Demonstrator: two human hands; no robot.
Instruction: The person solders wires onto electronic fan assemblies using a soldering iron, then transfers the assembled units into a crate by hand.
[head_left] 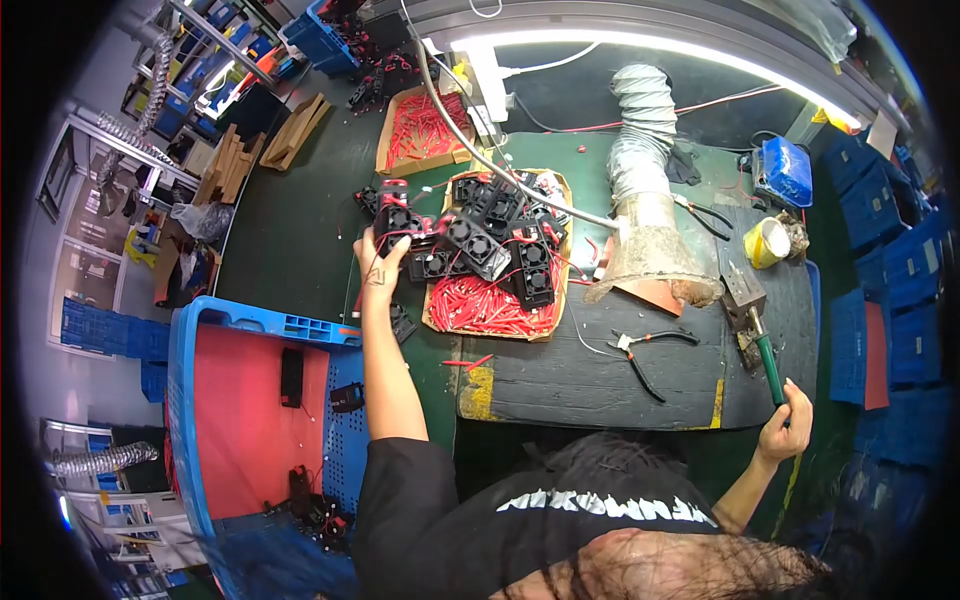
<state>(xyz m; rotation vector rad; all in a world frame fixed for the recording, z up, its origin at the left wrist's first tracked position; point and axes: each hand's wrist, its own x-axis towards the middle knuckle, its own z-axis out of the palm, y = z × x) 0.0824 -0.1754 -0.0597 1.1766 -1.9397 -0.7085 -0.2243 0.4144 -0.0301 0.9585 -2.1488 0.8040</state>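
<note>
Your left hand [381, 270] grasps one black twin-fan unit [398, 218] with red wires, over the left edge of the nearer of two cardboard cartons; your right hand [788, 430] is at the near end of one green-handled tool [768, 368] on the right, and you cannot tell from here whether its fingers are closed on it. Two pairs of pliers lie on the bench, near pliers [650, 360] and far pliers [706, 218]. The one line of writing is white lettering [605, 504] on your black shirt, too distorted to read surely. The near carton [566, 245] holds red sleeves [485, 306] with at least four more fan units piled on top; the far carton [425, 163] holds red sleeves too. At your near left, one blue crate [255, 316] with a pink lining holds several black parts, two lying apart from a near cluster.
</note>
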